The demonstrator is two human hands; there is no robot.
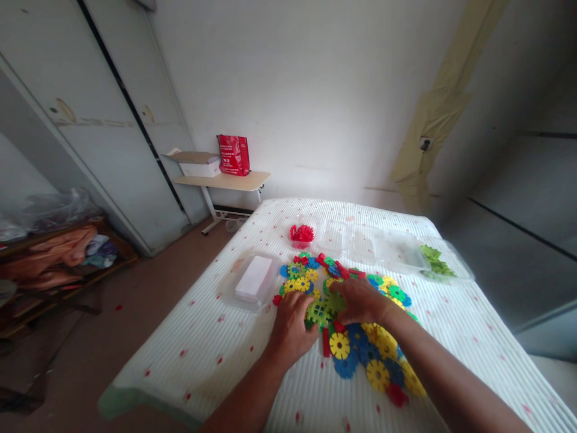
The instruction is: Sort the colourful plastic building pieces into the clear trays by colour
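A heap of flat plastic building pieces (356, 337) in yellow, blue, green and red lies on a white bed (216, 343). My left hand (292, 328) rests on the near left side of the heap, fingers curled over a green square piece (318, 311). My right hand (358, 300) lies palm down on the middle of the heap, fingers bent over green pieces. What each hand grips under its fingers is hidden.
A clear tub of red pieces (302, 234) and a clear tub of green pieces (435, 261) stand beyond the heap, with empty clear tubs (360, 240) between. A clear lid over a white card (253, 279) lies left. A side table with a red bag (233, 154) stands by the wall.
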